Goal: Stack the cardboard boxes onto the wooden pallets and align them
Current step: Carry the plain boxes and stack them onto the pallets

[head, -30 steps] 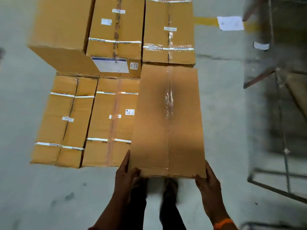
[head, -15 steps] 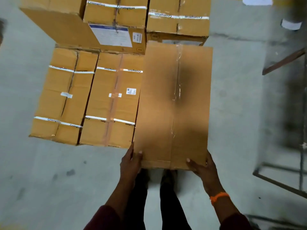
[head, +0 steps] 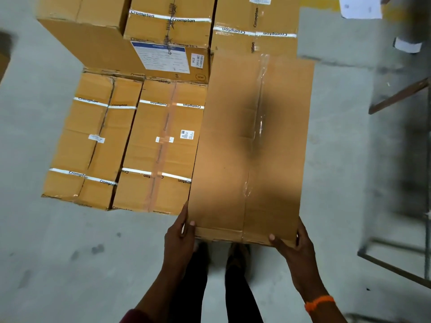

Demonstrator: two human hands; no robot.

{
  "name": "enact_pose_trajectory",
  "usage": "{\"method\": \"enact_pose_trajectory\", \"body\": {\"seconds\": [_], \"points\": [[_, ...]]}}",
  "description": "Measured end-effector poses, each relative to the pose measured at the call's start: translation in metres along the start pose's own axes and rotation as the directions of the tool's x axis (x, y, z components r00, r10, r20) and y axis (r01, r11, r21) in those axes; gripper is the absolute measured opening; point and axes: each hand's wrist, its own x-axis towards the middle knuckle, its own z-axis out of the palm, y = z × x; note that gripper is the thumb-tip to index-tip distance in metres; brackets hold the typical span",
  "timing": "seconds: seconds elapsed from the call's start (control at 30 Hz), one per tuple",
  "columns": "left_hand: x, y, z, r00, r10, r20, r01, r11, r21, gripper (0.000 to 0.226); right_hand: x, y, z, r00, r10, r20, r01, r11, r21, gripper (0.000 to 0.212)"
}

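One head-worn camera looks steeply down, close above the held box [head: 251, 148] at centre; stacked boxes [head: 130, 141] toward ten o'clock, feet [head: 238, 252] at six.

— What is underfoot here?
— A grey concrete floor [head: 58, 264], dull, with a few dark spots [head: 98, 249] to the left of the person's shoes [head: 238, 255].
— What stands on it?
— A block of taped cardboard boxes [head: 161, 148], two low ones in front and taller ones behind. What is beneath them cannot be seen. To the right, a metal frame [head: 394, 270] rests a bar on the concrete.
— And further off?
— A painted yellow stripe [head: 319, 3] at the top edge, a white paper sheet [head: 360, 7] lying on it, and a smaller white scrap [head: 407, 45] just below.
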Motion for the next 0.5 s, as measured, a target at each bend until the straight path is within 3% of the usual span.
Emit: {"method": "enact_pose_trajectory", "body": {"seconds": [0.5], "points": [[0.051, -0.025, 0.012, 0.998, -0.056, -0.001, 0.056, 0.998, 0.002, 0.053, 0.049, 0.018, 0.013, 1.0, 0.019, 0.02, -0.017, 0.995, -0.102, 0.09]]}}
